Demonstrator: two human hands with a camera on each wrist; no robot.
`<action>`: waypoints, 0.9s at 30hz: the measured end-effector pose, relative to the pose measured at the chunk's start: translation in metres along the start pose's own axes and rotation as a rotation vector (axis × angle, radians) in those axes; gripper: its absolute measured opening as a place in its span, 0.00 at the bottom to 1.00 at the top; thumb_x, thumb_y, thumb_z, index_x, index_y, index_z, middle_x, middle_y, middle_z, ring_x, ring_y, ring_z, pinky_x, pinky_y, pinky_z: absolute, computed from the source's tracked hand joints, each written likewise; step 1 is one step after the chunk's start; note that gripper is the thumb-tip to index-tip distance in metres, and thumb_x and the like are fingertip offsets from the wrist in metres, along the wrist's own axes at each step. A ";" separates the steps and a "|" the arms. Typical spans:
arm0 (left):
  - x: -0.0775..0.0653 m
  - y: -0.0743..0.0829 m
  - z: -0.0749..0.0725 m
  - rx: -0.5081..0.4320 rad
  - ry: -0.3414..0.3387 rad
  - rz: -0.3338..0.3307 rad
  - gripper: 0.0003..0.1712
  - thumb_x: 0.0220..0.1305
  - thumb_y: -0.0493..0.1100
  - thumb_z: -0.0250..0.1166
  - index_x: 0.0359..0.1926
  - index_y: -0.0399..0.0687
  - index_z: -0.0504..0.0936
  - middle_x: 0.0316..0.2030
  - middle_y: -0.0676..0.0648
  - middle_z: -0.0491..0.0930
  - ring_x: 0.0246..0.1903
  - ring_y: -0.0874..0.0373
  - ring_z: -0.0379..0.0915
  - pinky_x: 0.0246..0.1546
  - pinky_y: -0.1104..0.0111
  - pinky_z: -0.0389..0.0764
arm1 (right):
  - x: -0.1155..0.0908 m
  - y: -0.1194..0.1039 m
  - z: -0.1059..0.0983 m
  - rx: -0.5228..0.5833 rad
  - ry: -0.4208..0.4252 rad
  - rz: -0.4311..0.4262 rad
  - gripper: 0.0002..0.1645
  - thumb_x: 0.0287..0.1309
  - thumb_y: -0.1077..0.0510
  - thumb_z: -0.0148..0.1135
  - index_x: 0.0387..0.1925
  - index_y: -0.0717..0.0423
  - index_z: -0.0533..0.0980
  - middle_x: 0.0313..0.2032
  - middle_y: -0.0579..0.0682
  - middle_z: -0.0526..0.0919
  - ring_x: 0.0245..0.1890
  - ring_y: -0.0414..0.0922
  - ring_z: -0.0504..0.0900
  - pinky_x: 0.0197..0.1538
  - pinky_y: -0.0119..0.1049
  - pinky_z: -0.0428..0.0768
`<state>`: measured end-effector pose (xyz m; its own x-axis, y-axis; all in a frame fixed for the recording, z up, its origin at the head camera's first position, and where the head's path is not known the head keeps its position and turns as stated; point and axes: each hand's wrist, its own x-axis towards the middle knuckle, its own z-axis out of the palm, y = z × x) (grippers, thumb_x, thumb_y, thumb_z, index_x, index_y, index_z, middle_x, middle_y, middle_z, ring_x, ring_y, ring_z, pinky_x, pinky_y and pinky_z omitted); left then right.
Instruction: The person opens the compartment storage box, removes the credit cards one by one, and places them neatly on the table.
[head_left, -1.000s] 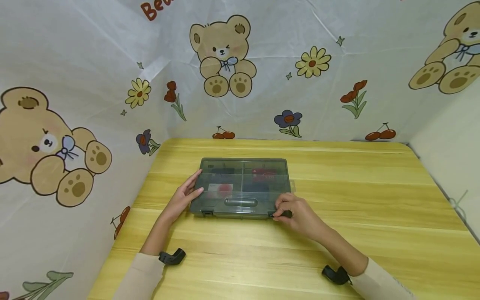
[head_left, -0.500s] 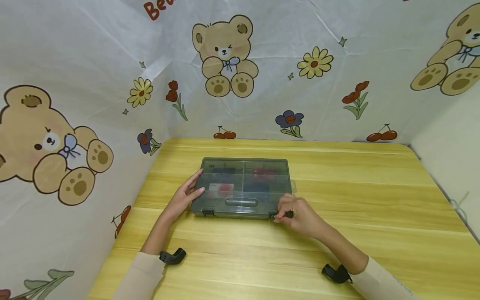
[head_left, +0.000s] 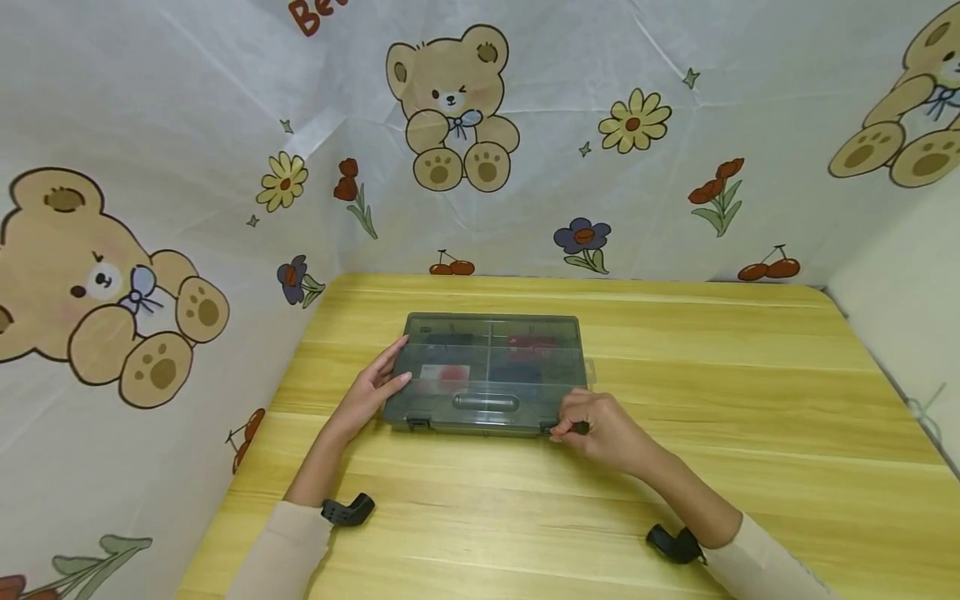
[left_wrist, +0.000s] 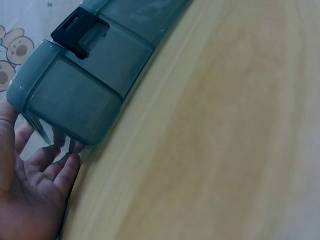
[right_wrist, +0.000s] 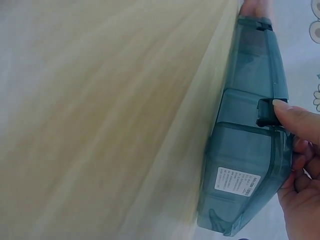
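Observation:
A flat, see-through grey-green plastic storage box point(head_left: 480, 421) lies on the table with its lid down. Through the lid I make out a divider, a red item point(head_left: 531, 346), dark items and a white-and-red card-like piece point(head_left: 446, 374). My left hand point(head_left: 363, 400) holds the box's left end, thumb on the lid's edge and fingers curled against the side. At the front right corner my right hand point(head_left: 606, 432) has its thumb on the black latch point(right_wrist: 267, 112), its other fingers curled by the box's end. The left front latch point(left_wrist: 80, 32) has no finger on it.
The yellow wood-grain table point(head_left: 720, 383) extends around the box on all sides. A white cloth point(head_left: 540, 75) with printed bears and flowers hangs behind and at the left. On the box's front, a white label point(right_wrist: 237, 181) shows. Each wrist carries a black camera point(head_left: 348, 510).
The whole head view has shifted very slightly. Both hands keep their places on the box, the right thumb staying at the latch.

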<state>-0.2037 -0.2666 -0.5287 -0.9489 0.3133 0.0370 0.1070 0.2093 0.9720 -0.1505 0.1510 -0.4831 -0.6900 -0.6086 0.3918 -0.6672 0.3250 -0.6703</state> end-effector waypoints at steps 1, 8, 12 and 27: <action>0.000 0.000 0.000 -0.002 0.002 -0.002 0.37 0.76 0.50 0.60 0.79 0.72 0.56 0.79 0.59 0.48 0.79 0.54 0.40 0.76 0.44 0.48 | 0.000 0.000 0.000 -0.016 -0.003 -0.016 0.13 0.45 0.72 0.78 0.23 0.52 0.86 0.24 0.37 0.78 0.29 0.35 0.72 0.32 0.28 0.79; 0.000 0.000 0.000 -0.003 -0.002 -0.001 0.37 0.76 0.48 0.60 0.79 0.70 0.56 0.79 0.57 0.48 0.79 0.52 0.40 0.76 0.44 0.48 | -0.003 -0.004 -0.002 -0.152 -0.018 -0.115 0.13 0.42 0.73 0.79 0.26 0.54 0.87 0.26 0.38 0.78 0.30 0.35 0.72 0.32 0.22 0.79; 0.002 0.002 -0.001 -0.004 0.001 0.006 0.37 0.77 0.45 0.59 0.80 0.64 0.54 0.80 0.53 0.47 0.79 0.49 0.39 0.76 0.43 0.47 | -0.003 -0.006 -0.002 -0.205 -0.010 -0.141 0.14 0.40 0.73 0.80 0.27 0.53 0.87 0.27 0.38 0.79 0.30 0.35 0.72 0.33 0.19 0.77; -0.001 0.004 -0.001 -0.031 -0.009 0.028 0.37 0.77 0.44 0.59 0.80 0.62 0.55 0.80 0.53 0.48 0.79 0.52 0.40 0.76 0.43 0.48 | -0.004 -0.012 0.003 -0.353 -0.004 -0.233 0.13 0.38 0.69 0.83 0.25 0.51 0.87 0.25 0.39 0.78 0.27 0.35 0.72 0.32 0.24 0.77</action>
<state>-0.2028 -0.2667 -0.5248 -0.9429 0.3271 0.0627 0.1243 0.1710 0.9774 -0.1389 0.1476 -0.4784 -0.5084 -0.6977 0.5046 -0.8610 0.4059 -0.3064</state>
